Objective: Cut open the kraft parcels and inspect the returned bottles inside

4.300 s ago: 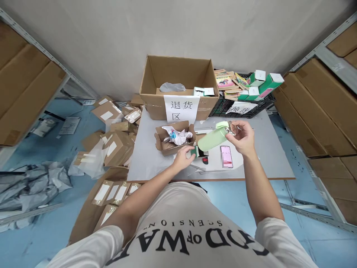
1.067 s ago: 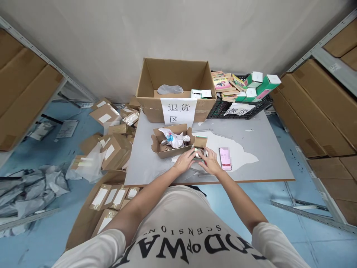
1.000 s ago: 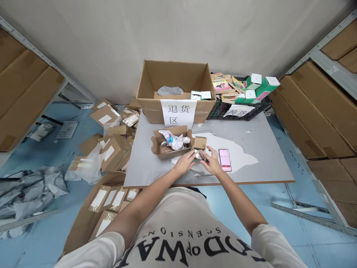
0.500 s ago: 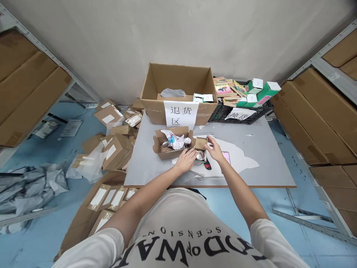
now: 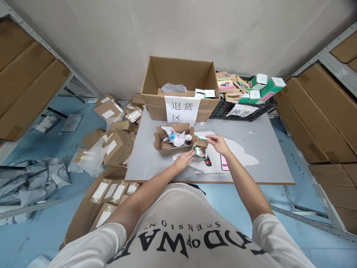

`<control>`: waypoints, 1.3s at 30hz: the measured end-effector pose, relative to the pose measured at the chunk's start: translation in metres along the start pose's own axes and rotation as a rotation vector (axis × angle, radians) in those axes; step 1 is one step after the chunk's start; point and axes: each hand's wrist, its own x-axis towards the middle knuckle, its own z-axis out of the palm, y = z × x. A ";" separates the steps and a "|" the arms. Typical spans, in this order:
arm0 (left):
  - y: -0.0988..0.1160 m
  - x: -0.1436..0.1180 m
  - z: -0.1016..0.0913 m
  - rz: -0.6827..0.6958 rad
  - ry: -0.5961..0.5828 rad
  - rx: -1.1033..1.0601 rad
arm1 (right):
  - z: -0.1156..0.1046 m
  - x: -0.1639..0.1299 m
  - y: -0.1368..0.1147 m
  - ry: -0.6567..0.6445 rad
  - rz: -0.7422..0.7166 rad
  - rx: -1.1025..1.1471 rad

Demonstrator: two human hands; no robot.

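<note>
A small green-and-white box [image 5: 196, 158] stands on the table with its top open and a round, pale-rimmed item [image 5: 200, 152] inside. My left hand [image 5: 184, 160] holds the box at its left side, fingers together. With fingertips closed, my right hand [image 5: 218, 144] pinches the edge of the raised lid flap [image 5: 202, 142]. Just left of the box is an open brown carton [image 5: 169, 151] containing crumpled white plastic wrap [image 5: 178, 137]. A red-and-black tool [image 5: 208, 161], its kind unclear, and a phone with a pink screen [image 5: 224, 162] lie to the right.
A large carton [image 5: 156, 108] with a paper sign stands at the table's back. Beside it is a black crate [image 5: 219, 112] of booklets and green boxes. Parcels [image 5: 118, 147] are heaped on the floor at left. Shelves with cartons [image 5: 318, 111] flank both sides.
My right hand has shifted slightly right, its fingers now at the flap's upper right edge. The flap leans back more, and the round item in the box shows more fully.
</note>
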 end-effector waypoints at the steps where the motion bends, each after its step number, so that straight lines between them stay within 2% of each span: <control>1: 0.000 0.000 0.001 -0.001 -0.003 0.005 | 0.000 -0.006 -0.001 -0.018 -0.018 -0.021; 5: -0.002 0.003 0.004 -0.005 0.006 0.018 | 0.003 -0.033 -0.004 -0.110 -0.147 -0.161; 10: -0.003 0.007 0.005 -0.009 0.022 0.008 | 0.014 -0.060 0.003 -0.194 -0.332 -0.453; 14: -0.002 0.008 0.003 0.009 0.055 -0.010 | 0.025 -0.070 0.020 -0.217 -0.450 -0.643; 19: -0.001 0.007 -0.001 -0.007 0.086 -0.002 | 0.032 -0.075 0.036 -0.212 -0.522 -0.750; 26: 0.003 0.007 -0.002 0.132 -0.020 0.058 | 0.040 -0.082 0.050 -0.199 -0.544 -0.785; 32: 0.002 0.006 -0.003 0.128 -0.084 0.142 | 0.036 -0.074 0.031 -0.188 -0.484 -0.723; 39: 0.002 0.005 -0.004 0.143 -0.081 0.175 | 0.022 -0.043 0.013 -0.373 -0.359 -0.750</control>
